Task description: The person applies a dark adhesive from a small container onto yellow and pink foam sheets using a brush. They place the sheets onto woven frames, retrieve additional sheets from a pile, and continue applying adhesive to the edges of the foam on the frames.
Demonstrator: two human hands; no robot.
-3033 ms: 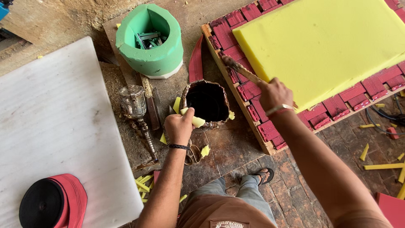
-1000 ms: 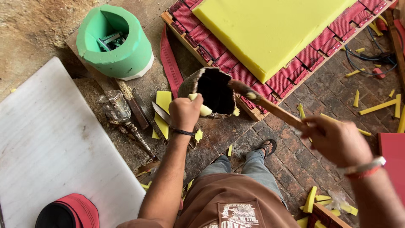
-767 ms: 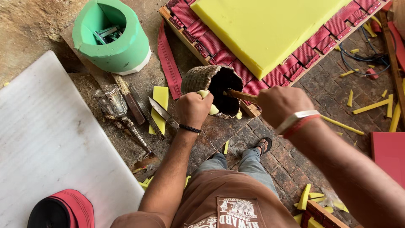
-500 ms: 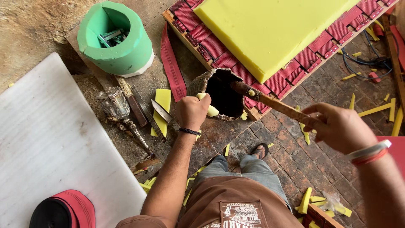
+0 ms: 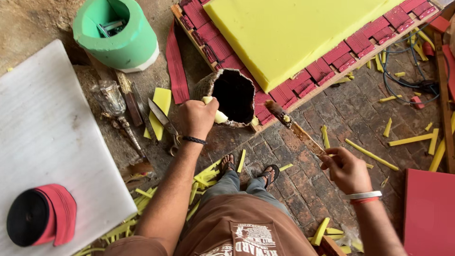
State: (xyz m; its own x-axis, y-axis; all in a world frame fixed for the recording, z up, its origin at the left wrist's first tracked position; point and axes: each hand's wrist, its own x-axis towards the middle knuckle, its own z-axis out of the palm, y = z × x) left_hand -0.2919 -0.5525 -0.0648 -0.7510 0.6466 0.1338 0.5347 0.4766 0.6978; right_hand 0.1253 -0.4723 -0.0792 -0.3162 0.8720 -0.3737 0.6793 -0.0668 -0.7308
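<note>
Yellow foam piece (image 5: 219, 115) gripped by left hand (image 5: 196, 116) at one tin's (image 5: 232, 97) rim; right hand (image 5: 348, 169) clasps one brush (image 5: 296, 129).

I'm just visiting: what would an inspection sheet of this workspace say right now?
Surface: worn brick floor.
Job's things: dark-mouthed pot; glue-caked brush; yellow foam sheet on a red slatted frame.
Clutter: yellow foam offcuts, scissors, green container, white board, red cap.
Grippers: left hand grips the pot rim; right hand holds the brush.
Cables: dark loops at right.
Surroundings: red panel.
</note>
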